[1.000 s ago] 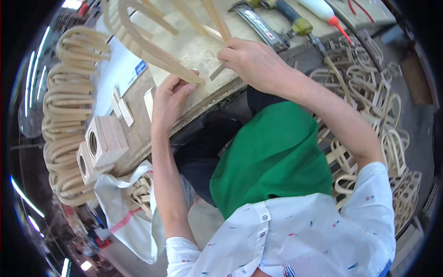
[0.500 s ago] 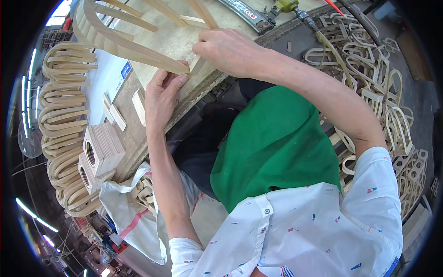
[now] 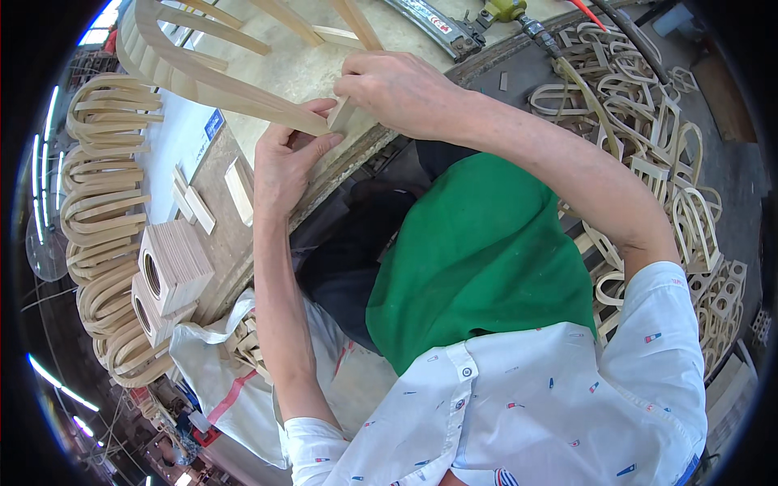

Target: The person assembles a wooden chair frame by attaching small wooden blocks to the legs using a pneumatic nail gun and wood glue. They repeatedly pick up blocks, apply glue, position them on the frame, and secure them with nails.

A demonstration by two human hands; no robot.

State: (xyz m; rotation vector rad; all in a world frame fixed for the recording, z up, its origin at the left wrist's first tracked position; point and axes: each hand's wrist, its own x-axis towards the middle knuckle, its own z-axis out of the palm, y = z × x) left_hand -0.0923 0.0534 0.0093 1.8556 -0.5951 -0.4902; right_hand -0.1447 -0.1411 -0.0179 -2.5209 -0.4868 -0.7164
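Note:
On the bench edge stands a pale, U-shaped bentwood frame (image 3: 235, 97), its near leg end by my hands. My left hand (image 3: 284, 166) is closed round that leg end, fingers behind it and thumb on the near side. From the right, my right hand (image 3: 397, 91) pinches a short wooden strip (image 3: 341, 114) against the leg's tip; its fingertips are partly hidden. More wooden legs (image 3: 288, 20) of the piece rise behind. Beyond my right hand lies a pneumatic nail gun (image 3: 433, 28) with a green-yellow body.
Loose wooden strips (image 3: 239, 190) lie on the bench left of my left arm. Blocks with round holes (image 3: 174, 267) stand near stacked U-shaped frames (image 3: 105, 202). A white sack (image 3: 235, 381) of offcuts sits below. Many bentwood frames (image 3: 648, 105) are piled on the floor at right.
The bentwood frame and both hands have shifted slightly left in view. My left thumb has slid a little along, toward the lower side of the leg end.

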